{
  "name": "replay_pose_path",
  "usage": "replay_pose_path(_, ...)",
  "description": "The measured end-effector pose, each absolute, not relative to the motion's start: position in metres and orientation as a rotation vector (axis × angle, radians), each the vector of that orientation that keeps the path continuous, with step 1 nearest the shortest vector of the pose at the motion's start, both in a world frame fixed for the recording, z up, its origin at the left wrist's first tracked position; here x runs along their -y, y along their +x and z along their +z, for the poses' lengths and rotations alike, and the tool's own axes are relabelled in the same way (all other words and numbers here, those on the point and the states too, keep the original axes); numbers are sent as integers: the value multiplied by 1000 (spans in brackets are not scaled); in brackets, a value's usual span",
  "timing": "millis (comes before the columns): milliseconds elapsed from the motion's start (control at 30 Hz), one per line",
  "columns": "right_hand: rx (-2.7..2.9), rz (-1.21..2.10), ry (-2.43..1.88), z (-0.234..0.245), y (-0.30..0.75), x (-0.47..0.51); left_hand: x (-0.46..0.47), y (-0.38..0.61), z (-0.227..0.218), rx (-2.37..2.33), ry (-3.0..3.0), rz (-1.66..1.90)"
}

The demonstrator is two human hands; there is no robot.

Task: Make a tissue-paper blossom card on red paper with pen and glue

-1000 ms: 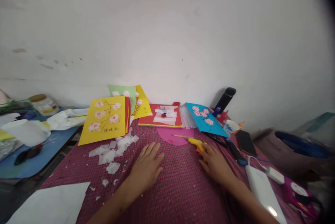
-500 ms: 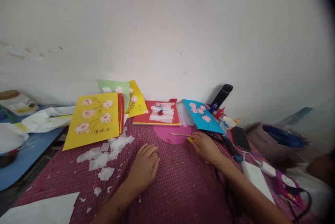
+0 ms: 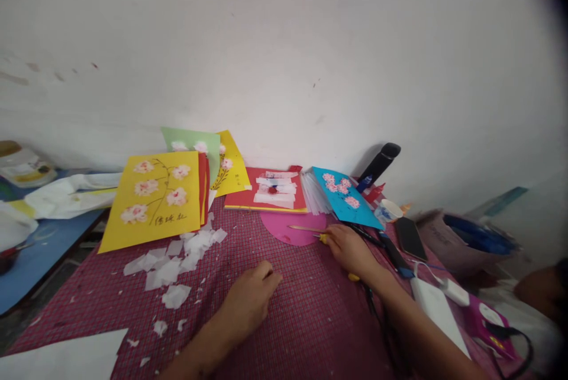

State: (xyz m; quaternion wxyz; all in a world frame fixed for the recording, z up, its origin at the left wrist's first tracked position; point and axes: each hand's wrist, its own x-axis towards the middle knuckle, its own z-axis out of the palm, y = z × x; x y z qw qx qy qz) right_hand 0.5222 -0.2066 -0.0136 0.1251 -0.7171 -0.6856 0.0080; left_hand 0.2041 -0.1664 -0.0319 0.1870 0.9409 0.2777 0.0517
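My left hand (image 3: 251,297) is above the red checked tablecloth, its fingers curled in and nothing visible in them. My right hand (image 3: 348,248) closes over a glue gun (image 3: 322,238) with a yellow nozzle and metal tip; most of its body is hidden beneath the palm. A thin wooden stick (image 3: 306,228) lies just by the right fingertips, across a pink paper circle (image 3: 277,227). Beyond the circle sits a red sheet (image 3: 242,197) bearing white tissue strips. White tissue squares (image 3: 166,273) are scattered left of my left hand.
Yellow flower card (image 3: 153,202) and others lean at the left. A blue flower card (image 3: 346,196), black cylinder (image 3: 381,161), paper cup (image 3: 388,211), phone (image 3: 410,238) and white power bank (image 3: 439,312) line the right. A white sheet (image 3: 66,359) lies near left; a bin (image 3: 452,244) stands beyond.
My left hand has gone from fingers stretched flat to curled in, shifting slightly to the right. My right hand stays over the glue gun. The view has moved a little.
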Motion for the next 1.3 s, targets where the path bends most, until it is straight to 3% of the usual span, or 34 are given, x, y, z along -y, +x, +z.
replay_pose_path(400,1964,-35,-2107,-13,499,152,163,200,-18,-754,2619,236)
replay_pose_path(600,1992,26,-1755,-12,458,220,178,180,9,-750,2737,253)
replay_pose_path(833,1830,361,-1762,-32,444,306,148,129,21,-1081,2780,121)
replay_pose_path(1300,1697,447,-1693,-67,429,332,66,142,17,-1127,2978,189)
